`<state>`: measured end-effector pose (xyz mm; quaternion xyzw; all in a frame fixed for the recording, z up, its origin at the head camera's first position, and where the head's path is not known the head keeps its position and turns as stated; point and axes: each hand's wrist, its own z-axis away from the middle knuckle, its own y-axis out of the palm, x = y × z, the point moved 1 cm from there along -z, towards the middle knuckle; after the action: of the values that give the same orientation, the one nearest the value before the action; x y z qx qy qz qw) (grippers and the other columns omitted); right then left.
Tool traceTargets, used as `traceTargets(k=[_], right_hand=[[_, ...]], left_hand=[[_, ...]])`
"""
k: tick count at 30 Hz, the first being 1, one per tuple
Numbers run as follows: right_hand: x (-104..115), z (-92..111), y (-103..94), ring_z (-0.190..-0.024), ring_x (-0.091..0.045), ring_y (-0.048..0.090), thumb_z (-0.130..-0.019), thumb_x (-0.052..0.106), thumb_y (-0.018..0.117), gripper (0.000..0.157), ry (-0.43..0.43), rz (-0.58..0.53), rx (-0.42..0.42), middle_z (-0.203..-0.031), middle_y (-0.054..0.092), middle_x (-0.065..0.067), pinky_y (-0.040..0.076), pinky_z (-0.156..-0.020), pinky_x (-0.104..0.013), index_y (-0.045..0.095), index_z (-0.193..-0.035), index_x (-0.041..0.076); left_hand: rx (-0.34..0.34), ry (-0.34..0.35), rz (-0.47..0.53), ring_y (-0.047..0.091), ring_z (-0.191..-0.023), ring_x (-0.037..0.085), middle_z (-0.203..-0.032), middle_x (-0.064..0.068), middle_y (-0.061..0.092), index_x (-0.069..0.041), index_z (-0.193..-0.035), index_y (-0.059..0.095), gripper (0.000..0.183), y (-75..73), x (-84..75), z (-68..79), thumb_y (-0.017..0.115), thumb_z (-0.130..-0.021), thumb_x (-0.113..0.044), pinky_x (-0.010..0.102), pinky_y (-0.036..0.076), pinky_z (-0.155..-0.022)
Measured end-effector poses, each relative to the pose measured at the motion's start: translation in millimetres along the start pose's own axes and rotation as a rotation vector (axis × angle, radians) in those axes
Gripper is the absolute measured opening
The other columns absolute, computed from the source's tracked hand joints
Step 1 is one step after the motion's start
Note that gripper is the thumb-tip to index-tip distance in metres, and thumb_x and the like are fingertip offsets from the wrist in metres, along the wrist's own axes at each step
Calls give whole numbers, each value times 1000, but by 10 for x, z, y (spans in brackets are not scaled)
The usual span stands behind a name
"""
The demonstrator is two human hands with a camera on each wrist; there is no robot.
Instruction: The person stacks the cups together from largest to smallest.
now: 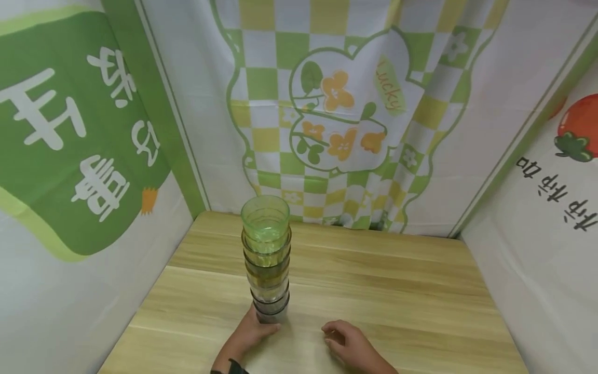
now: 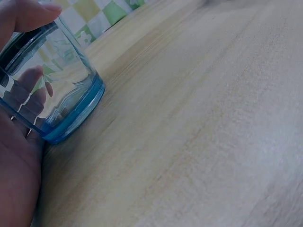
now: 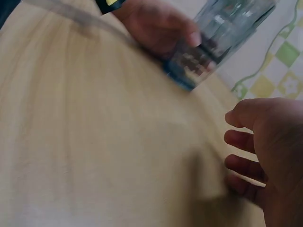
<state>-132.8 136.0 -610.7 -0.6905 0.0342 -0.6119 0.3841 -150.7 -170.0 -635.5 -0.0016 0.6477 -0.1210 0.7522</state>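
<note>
A tall stack of nested clear cups (image 1: 268, 259) stands upright on the wooden table, left of the middle. Its top cup (image 1: 265, 215) is green; amber, clear and grey-tinted ones sit below. My left hand (image 1: 250, 328) grips the stack low down, around the bottom cup (image 2: 71, 101), whose thick base looks blue in the left wrist view. The thumb lies across the near side, and the fingers show through the glass behind. My right hand (image 1: 353, 345) hovers over the table to the right of the stack, fingers loosely curved and holding nothing.
The wooden table (image 1: 397, 291) meets a checked green and yellow curtain (image 1: 327, 195) at the back. Printed cloth walls stand close on the left (image 1: 140, 249) and right (image 1: 528, 270). A dark band (image 1: 232, 366) circles the left wrist.
</note>
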Motion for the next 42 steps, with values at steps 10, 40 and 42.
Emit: traceTargets(k=[10,40,42], right_hand=[[-213,-12,248,-100,-7,52,-93,25,71,14,-100,148,-183,-107,67,17,48,-86,-31,72,-107,25],[-271,-37,420,-94,-7,48,-87,22,75,13,-117,316,-254,-102,58,18,44,-84,-38,70,-94,33],[-280,-43,455,-93,-7,49,-87,23,75,12,-114,333,-270,-101,58,18,44,-83,-38,71,-92,33]], left_hand=[[0,25,-10,38,-139,49,-149,28,43,-2,-153,22,100,9,-15,-32,86,-77,-8,63,25,-116],[3,16,-40,37,-140,49,-149,28,43,0,-151,25,97,25,-62,-24,86,-76,-8,63,24,-117],[4,-1,-50,36,-140,50,-151,29,41,0,-152,22,99,33,-78,-34,86,-77,-9,64,24,-116]])
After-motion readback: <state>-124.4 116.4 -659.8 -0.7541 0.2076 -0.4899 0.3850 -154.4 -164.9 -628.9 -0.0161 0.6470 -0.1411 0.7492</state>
